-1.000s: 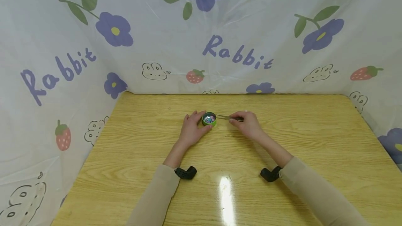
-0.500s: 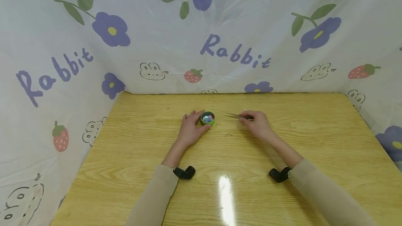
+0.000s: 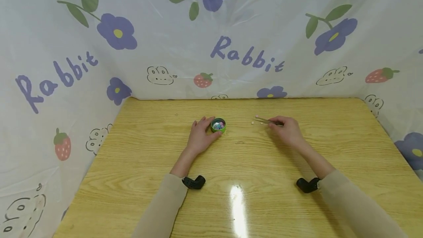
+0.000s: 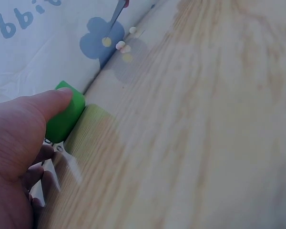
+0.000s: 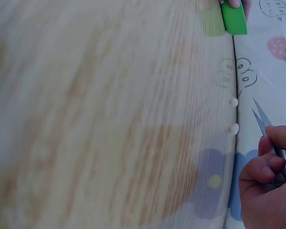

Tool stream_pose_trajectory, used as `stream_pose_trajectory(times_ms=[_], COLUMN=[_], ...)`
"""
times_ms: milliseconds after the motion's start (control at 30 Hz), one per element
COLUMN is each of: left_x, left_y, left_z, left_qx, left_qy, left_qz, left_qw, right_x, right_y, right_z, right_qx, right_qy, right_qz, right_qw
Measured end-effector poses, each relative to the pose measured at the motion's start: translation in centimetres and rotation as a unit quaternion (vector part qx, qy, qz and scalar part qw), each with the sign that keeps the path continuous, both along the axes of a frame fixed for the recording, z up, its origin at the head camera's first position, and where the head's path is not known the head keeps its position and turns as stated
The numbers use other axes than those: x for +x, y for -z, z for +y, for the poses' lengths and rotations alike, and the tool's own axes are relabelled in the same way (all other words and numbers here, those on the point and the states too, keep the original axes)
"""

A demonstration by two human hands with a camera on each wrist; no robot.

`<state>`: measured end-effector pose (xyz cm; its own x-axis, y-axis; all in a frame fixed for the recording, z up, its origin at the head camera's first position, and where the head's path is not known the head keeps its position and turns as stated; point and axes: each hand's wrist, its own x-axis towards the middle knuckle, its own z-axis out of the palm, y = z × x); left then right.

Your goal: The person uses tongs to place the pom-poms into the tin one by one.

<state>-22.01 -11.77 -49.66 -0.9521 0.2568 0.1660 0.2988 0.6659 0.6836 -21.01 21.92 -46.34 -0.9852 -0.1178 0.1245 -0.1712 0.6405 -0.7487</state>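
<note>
My left hand (image 3: 199, 135) holds a small round green tin (image 3: 218, 129) on the table, with the thumb at its near side and the fingers round its far side. Several tiny pink and blue balls (image 3: 221, 124) lie inside. To the right, my right hand (image 3: 286, 130) pinches a pair of metal tweezers (image 5: 262, 117), tips parted and pointing left. Small pale balls lie near the tips: one white ball (image 3: 252, 123) on the left, a pinkish ball (image 3: 257, 116) farther back, and another ball (image 3: 262, 123) just under the tweezers. In the left wrist view the thumb lies along the green tin (image 4: 66, 114).
A wood-grain table (image 3: 148, 157) carries everything, with a bright light reflection near its front. Behind and to the left hangs a white cloth (image 3: 178, 39) printed with flowers, strawberries and rabbits. Each wrist bears a black camera (image 3: 195, 182).
My right hand has moved right, away from the tin, taking the tweezers over to the small balls on the table. The left hand stays at the tin.
</note>
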Motion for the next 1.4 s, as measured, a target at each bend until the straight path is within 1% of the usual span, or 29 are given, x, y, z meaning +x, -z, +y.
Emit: stream_pose_trajectory(times_ms=[200, 433, 700, 1033, 1400], left_x=[0.0, -0.2, -0.2, -0.1, 0.0], left_y=[0.0, 0.1, 0.0, -0.2, -0.1], left_z=[-0.1, -0.1, 0.0, 0.1, 0.1], left_qx=[0.0, -0.002, -0.005, -0.005, -0.007], left_qy=[-0.002, -0.001, -0.001, -0.002, -0.004], left_qz=[0.001, 0.003, 0.003, 0.005, 0.006], left_qw=[1.0, 1.0, 1.0, 1.0, 0.9999], right_x=[-0.2, -0.7, -1.1, -1.3, -1.2], right_y=[-0.2, -0.3, 0.4, 0.6, 0.8], right_z=[0.4, 0.4, 0.6, 0.6, 0.6], right_qx=[-0.009, 0.017, 0.021, 0.01, 0.016], right_qy=[0.013, 0.036, 0.035, 0.04, 0.03], right_qz=[-0.015, -0.012, -0.009, -0.034, -0.011], right_qw=[1.0, 0.999, 0.999, 0.999, 0.999])
